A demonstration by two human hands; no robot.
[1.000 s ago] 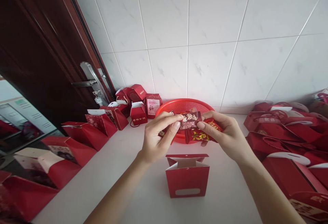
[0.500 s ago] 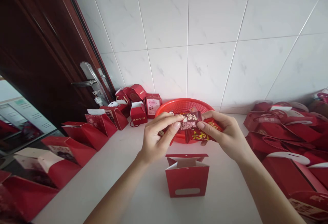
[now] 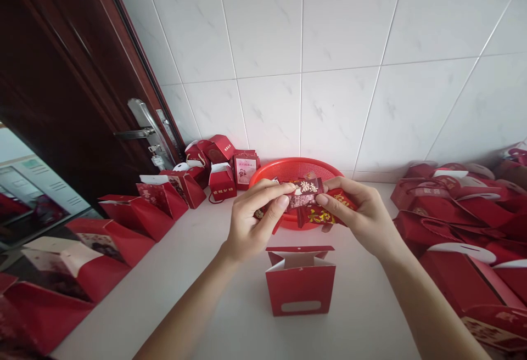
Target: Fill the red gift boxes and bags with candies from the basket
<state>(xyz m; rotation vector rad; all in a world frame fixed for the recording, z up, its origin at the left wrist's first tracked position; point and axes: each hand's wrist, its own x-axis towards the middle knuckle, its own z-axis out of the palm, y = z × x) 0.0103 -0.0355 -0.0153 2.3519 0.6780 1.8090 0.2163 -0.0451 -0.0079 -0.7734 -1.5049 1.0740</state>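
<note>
Between my two hands is a small wrapped candy [image 3: 305, 192] with white characters on a dark red and pink wrapper. My left hand [image 3: 256, 214] pinches its left end between thumb and forefinger. At the other end, my right hand [image 3: 357, 209] grips it the same way, with more red wrapped candy with gold characters [image 3: 320, 215] held under its fingers. Behind the hands stands a red plastic basket [image 3: 297, 169], whose contents are mostly covered by my hands. An open red paper box [image 3: 302, 290] stands upright on the white table below them.
Open red boxes [image 3: 134, 206] line the table's left edge. Several small gift boxes [image 3: 222, 181] stand at the back left, beside a dark door [image 3: 53, 63]. Folded red boxes [image 3: 465, 272] pile up on the right. A tiled wall [image 3: 267, 36] rises behind.
Almost nothing differs. The candy tilts very slightly between my fingers, while both hands, the basket and the open box keep their places.
</note>
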